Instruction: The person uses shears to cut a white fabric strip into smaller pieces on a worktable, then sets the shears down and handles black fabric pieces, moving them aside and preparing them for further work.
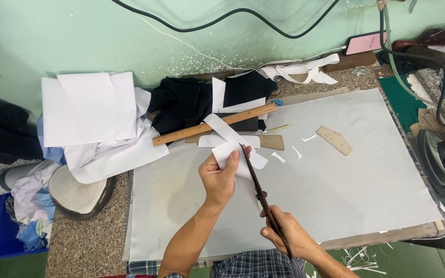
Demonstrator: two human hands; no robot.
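Scissors (260,188) ran up from the right hand (287,234), whose fingers were closed through the handles, into a white fabric piece (231,153) held above the grey work pad (366,175). The left hand (221,177) pinched that piece shut between thumb and fingers, apparently lifting it clear of the pad so the blades could pass beneath. Behind the pad's far edge lay a wooden ruler (215,124); trimmed white scraps (297,152) sat on the pad right of the hands.

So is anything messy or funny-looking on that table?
A bit messy. Small white scraps lie scattered on the grey mat past the scissors. The wooden ruler lies slanted across heaped black cloth, and white fabric spills off the mat's left edge.
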